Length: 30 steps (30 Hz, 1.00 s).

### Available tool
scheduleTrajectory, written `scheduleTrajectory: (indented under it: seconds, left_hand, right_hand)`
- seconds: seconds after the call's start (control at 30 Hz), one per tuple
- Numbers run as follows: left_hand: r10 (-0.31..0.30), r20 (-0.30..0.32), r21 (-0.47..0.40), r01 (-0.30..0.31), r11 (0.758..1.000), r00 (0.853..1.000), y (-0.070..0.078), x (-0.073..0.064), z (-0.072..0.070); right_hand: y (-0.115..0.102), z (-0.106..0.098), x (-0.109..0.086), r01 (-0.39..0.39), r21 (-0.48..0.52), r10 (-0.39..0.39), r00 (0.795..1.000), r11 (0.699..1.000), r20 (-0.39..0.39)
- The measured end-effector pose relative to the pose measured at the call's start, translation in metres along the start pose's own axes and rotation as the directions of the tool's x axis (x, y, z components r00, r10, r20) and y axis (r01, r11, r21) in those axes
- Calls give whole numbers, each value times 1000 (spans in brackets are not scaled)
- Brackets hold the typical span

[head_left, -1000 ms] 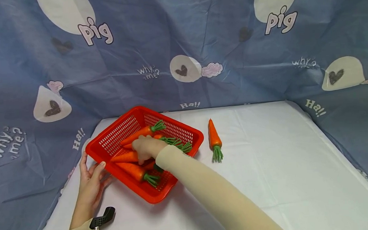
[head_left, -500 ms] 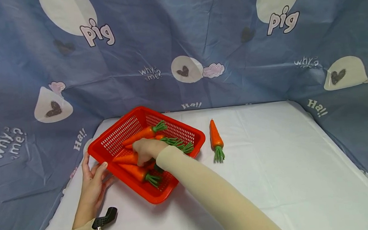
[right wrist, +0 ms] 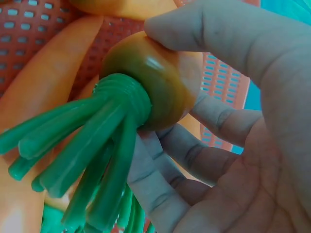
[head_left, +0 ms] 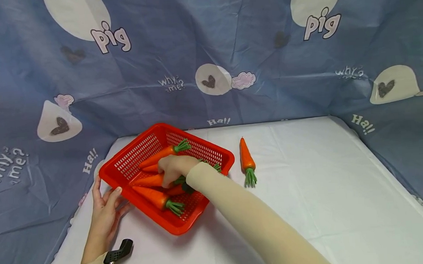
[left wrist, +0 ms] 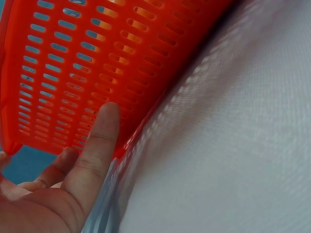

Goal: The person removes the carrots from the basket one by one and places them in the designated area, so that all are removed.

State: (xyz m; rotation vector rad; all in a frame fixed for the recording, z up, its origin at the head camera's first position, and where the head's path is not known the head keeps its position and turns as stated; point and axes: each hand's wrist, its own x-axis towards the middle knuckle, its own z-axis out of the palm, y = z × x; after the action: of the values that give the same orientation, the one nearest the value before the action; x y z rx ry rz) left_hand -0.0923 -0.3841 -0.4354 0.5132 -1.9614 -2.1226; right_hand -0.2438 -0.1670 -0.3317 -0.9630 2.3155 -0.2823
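A red plastic basket point(head_left: 197, 140) with slotted walls stands on the white cloth, and several orange carrots with green tops lie in it. My right hand point(head_left: 176, 167) is inside, gripping a carrot point(right wrist: 163, 80) near its thick end. In the right wrist view its thumb presses on top and the other fingers reach beneath; the green stems point(right wrist: 92, 150) point away to the lower left. At the basket's left corner my left hand point(head_left: 104, 215) spreads straight fingers around the outside. One finger point(left wrist: 99, 145) lies along the slotted wall in the left wrist view.
One carrot point(head_left: 246, 158) lies on the white cloth point(head_left: 318, 190) to the right of the basket. Another carrot point(head_left: 152, 197) is inside along the near wall. A blue printed curtain point(head_left: 280, 80) hangs behind the table.
My right hand has shifted slightly right within the basket, and green stems now show below it. The left hand stays at the corner.
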Motion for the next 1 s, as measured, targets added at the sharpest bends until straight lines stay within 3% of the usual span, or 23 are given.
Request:
scheduleTrajectory:
  seconds: [0.17, 0.57, 1.0]
  left_hand:
    - [-3, 2, 5, 3, 1000, 1000, -1, 0, -2]
    - [25, 30, 5, -25, 1000, 999, 0, 1, 1]
    - [17, 24, 5, -17, 1000, 1000, -1, 1, -2]
  right_hand:
    - [7, -6, -3, -31, 36, 31, 999, 999, 17]
    - [20, -16, -14, 68, -46, -68, 998, 997, -8]
    - [24, -20, -35, 159, -18, -160, 985, 987, -71]
